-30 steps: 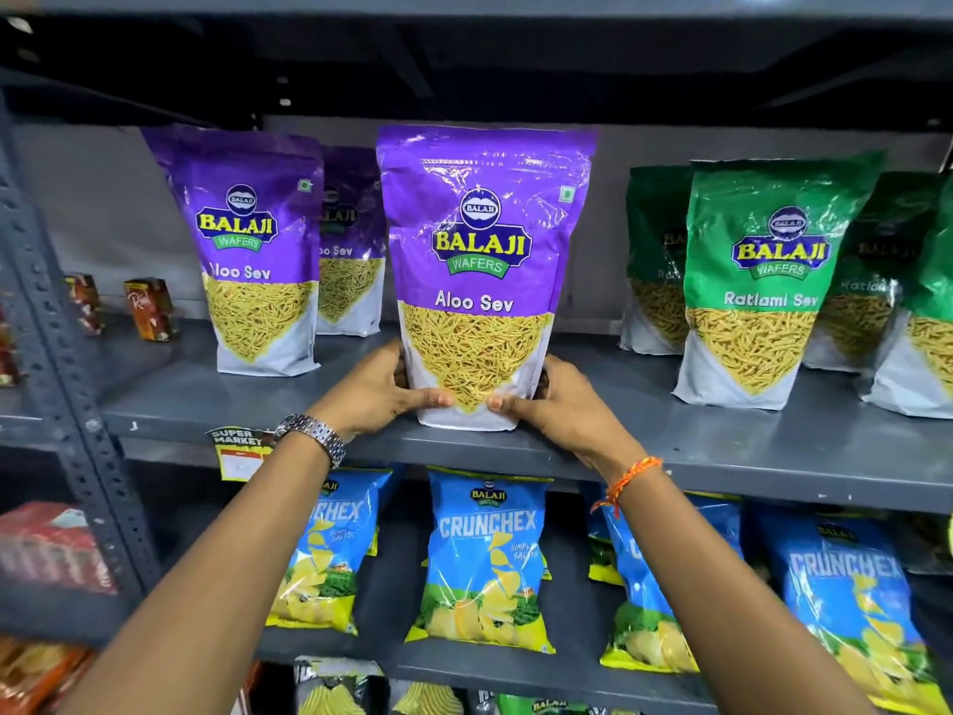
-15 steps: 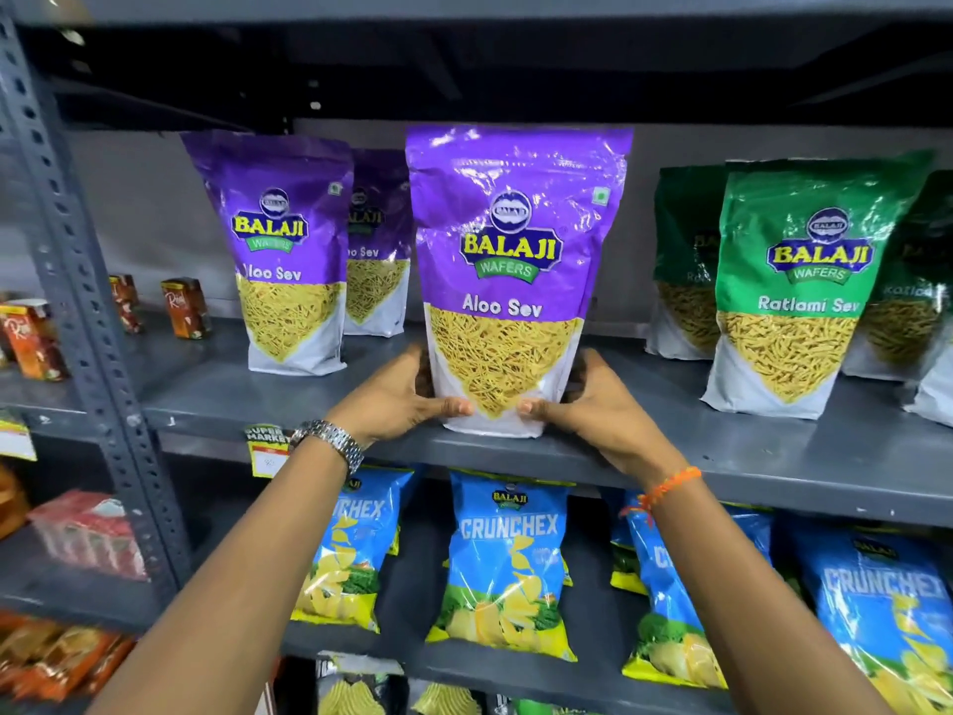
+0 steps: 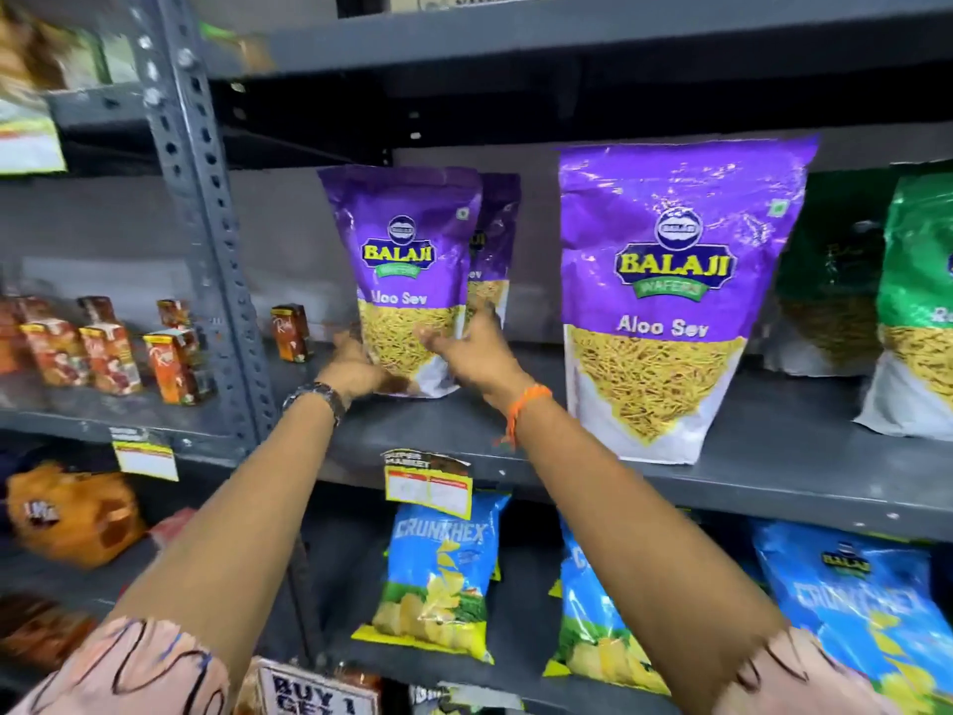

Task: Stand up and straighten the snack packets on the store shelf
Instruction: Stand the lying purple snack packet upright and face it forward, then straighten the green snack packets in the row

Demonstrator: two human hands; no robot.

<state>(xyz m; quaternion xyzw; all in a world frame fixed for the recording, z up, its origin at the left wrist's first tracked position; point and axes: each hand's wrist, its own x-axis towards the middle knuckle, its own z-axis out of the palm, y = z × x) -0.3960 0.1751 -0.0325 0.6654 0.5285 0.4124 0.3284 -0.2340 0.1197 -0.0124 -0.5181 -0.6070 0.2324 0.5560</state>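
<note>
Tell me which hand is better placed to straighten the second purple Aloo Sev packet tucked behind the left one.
Right. The right hand is at the front packet's right edge, right beside the rear packet. The left hand is on the opposite side.

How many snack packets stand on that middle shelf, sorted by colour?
Purple Aloo Sev packets: 3, namely the front left one, one behind it and the big right one.
Green packets: 2, one in shadow, one cut off by the frame.
Total: 5 visible.

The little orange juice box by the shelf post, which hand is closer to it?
Left. The left hand is just right of the juice box; the right hand is farther right, past the purple packet.
</note>
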